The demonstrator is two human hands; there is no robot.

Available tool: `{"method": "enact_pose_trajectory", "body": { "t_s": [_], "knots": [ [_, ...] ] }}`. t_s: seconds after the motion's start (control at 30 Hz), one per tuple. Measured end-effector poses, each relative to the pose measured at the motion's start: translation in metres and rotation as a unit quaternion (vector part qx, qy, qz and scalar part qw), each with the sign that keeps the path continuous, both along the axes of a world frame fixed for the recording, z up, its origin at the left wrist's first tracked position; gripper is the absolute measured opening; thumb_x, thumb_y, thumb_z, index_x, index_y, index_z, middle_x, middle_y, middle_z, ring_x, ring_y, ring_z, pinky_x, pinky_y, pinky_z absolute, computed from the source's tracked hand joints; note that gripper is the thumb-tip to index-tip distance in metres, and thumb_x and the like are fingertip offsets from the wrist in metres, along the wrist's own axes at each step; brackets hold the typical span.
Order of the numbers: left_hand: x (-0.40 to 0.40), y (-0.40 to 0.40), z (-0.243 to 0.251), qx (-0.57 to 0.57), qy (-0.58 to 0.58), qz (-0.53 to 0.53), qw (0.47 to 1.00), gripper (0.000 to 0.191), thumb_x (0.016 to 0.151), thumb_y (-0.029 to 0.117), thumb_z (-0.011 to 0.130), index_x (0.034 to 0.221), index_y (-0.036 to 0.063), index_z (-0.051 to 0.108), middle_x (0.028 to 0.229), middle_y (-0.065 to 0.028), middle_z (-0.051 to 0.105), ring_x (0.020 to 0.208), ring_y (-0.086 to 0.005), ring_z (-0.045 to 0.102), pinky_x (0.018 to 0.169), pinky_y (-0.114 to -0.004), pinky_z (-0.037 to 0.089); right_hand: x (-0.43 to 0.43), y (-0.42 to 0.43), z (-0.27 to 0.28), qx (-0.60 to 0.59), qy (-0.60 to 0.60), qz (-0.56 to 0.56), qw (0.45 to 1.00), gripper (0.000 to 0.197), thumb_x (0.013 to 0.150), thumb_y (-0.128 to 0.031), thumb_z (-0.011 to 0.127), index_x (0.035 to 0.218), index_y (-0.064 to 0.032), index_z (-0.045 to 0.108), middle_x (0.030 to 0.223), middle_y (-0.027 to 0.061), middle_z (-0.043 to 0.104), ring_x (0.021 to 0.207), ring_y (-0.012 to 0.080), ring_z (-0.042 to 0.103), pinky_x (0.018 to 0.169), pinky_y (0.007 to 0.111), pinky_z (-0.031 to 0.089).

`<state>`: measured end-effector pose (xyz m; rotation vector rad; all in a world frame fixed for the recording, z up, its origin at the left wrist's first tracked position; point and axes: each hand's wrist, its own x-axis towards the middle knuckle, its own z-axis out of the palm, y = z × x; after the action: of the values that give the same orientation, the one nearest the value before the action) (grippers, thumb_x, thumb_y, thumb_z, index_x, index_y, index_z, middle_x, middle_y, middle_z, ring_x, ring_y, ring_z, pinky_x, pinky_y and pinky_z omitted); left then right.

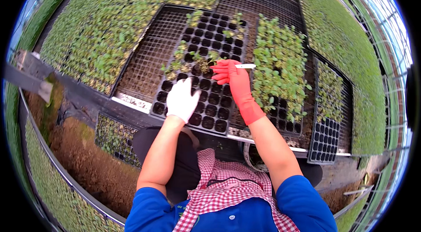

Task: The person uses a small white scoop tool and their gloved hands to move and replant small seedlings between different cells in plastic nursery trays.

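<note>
A black plastic seedling tray (210, 110) lies before me, with many bare cells and a few small seedlings (176, 64) in its left part. My left hand (182, 99), in a white glove, rests over the tray's lower left cells; whether it holds anything is hidden. My right hand (232, 74), in a red rubber glove, is over the middle of the tray with a slim white tool (245, 66) sticking out between thumb and fingers. Right by its fingertips are a seedling and its root plug (204, 64). To the right stands a fuller tray of leafy seedlings (279, 64).
Wire-mesh bench sections (158, 44) show left of and behind the tray. Dense seedling trays (95, 34) spread around. A smaller, partly planted tray (324, 140) overhangs the bench's white front edge at right. A round bucket (255, 158) stands below the edge, near my right forearm.
</note>
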<state>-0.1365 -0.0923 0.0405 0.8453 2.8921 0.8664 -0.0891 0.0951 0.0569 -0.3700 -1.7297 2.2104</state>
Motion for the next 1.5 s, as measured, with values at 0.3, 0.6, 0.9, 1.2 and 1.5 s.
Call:
{"method": "enact_pose_trajectory", "body": {
  "t_s": [0.3, 0.6, 0.9, 1.2, 1.5],
  "knots": [
    [0.081, 0.050, 0.039, 0.118, 0.040, -0.280, 0.952, 0.029, 0.079, 0.023, 0.065, 0.101, 0.0062, 0.064, 0.106, -0.0113, 0.063, 0.102, -0.0297, 0.059, 0.088, -0.039, 0.047, 0.153, 0.091, 0.077, 0.111, -0.090, -0.111, 0.983, 0.041, 0.101, -0.037, 0.042, 0.109, 0.0006, 0.058, 0.101, 0.0173, 0.069, 0.075, 0.0188, 0.069, 0.058, 0.024, 0.051],
    [0.126, 0.157, 0.028, -0.033, 0.144, -0.452, 0.880, 0.041, 0.082, 0.032, 0.063, 0.115, 0.0076, 0.059, 0.128, -0.0105, 0.054, 0.128, -0.0331, 0.041, 0.107, -0.050, 0.032, 0.209, 0.140, 0.024, 0.167, -0.224, -0.158, 0.947, 0.035, 0.100, -0.032, 0.042, 0.106, -0.0041, 0.062, 0.088, 0.0080, 0.067, 0.063, 0.0135, 0.063, 0.054, 0.024, 0.049],
    [0.116, 0.178, 0.023, -0.166, 0.143, -0.406, 0.887, 0.036, 0.082, 0.035, 0.064, 0.105, 0.0070, 0.064, 0.114, -0.0131, 0.060, 0.122, -0.0337, 0.047, 0.107, -0.050, 0.030, 0.175, 0.127, 0.024, 0.513, -0.272, -0.091, 0.809, 0.030, 0.095, -0.035, 0.048, 0.096, -0.0067, 0.059, 0.085, 0.0152, 0.066, 0.083, 0.0364, 0.063, 0.074, 0.044, 0.049],
    [0.117, 0.198, 0.026, -0.184, 0.153, -0.427, 0.872, 0.034, 0.084, 0.035, 0.062, 0.101, 0.0061, 0.066, 0.113, -0.0111, 0.061, 0.124, -0.0325, 0.046, 0.108, -0.049, 0.030, 0.199, 0.141, 0.025, 0.368, -0.251, -0.148, 0.883, 0.029, 0.095, -0.035, 0.050, 0.102, -0.0089, 0.061, 0.087, 0.0138, 0.067, 0.083, 0.0341, 0.064, 0.075, 0.041, 0.050],
    [0.122, 0.209, 0.020, -0.258, 0.162, -0.437, 0.846, 0.035, 0.086, 0.038, 0.059, 0.096, 0.0065, 0.071, 0.106, -0.0113, 0.065, 0.125, -0.0315, 0.047, 0.110, -0.053, 0.025, 0.199, 0.133, 0.019, 0.386, -0.234, -0.151, 0.879, 0.029, 0.095, -0.037, 0.050, 0.103, -0.0116, 0.063, 0.089, 0.0128, 0.068, 0.081, 0.0276, 0.066, 0.074, 0.037, 0.050]
  ]
}}
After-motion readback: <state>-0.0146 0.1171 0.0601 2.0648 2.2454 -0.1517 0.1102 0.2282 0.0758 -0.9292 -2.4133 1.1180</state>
